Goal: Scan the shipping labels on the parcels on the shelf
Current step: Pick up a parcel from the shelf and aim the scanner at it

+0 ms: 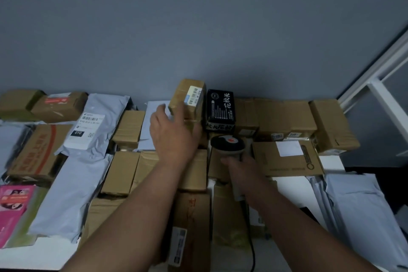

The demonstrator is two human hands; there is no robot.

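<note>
Two bare forearms, left hand (174, 132) and right hand (245, 172), no sleeves, rings or watch.

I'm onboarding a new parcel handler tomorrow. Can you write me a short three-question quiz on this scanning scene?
1. True or false: the left hand grips the labelled cardboard box.
2. Which hand holds the barcode scanner? A) left B) right C) neither
3. Fill in: directly right of the held box stands a ____ box with white lettering.

Key
1. True: it holds the box tipped up, white label facing the camera.
2. B: the right hand grips the scanner's handle.
3. Black: the black box.
</note>
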